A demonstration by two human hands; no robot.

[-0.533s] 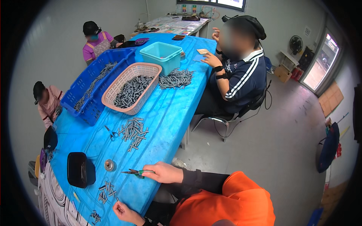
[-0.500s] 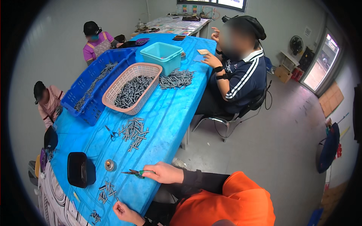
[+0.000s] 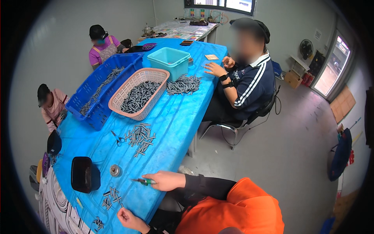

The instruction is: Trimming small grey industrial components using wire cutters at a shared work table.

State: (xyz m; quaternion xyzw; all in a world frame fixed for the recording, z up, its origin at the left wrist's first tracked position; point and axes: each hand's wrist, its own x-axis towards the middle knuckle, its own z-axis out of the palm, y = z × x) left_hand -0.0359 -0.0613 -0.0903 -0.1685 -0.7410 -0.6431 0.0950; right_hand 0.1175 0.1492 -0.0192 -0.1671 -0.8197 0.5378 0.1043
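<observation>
Green-handled pliers (image 3: 145, 181) are in my right hand (image 3: 168, 181), their narrow dark jaws pointing left over the blue table cover. My fingers are closed round the handles. Lower down, by the table's near edge, my left hand (image 3: 131, 220) pinches a small thin grey piece (image 3: 122, 205) that sticks up from the fingertips. Just beyond it lies a small loose pile of grey tube-like pieces (image 3: 112, 197), with a smaller dark cluster (image 3: 98, 224) to the left. A small round metal pot (image 3: 115, 170) stands left of the pliers' tip, apart from it.
A black bin (image 3: 85, 175) stands left of the pot. Farther off are scissors (image 3: 117, 138), a larger pile of grey pieces (image 3: 141, 139), a pink basket (image 3: 156, 102), blue crates (image 3: 97, 121) and a teal tub (image 3: 179, 72). Several co-workers sit around the table (image 3: 171, 128).
The pliers' jaws, spread before, now look closer together. My right hand has shifted slightly. My left hand keeps its pinch. The co-worker at right has lowered both hands toward the table.
</observation>
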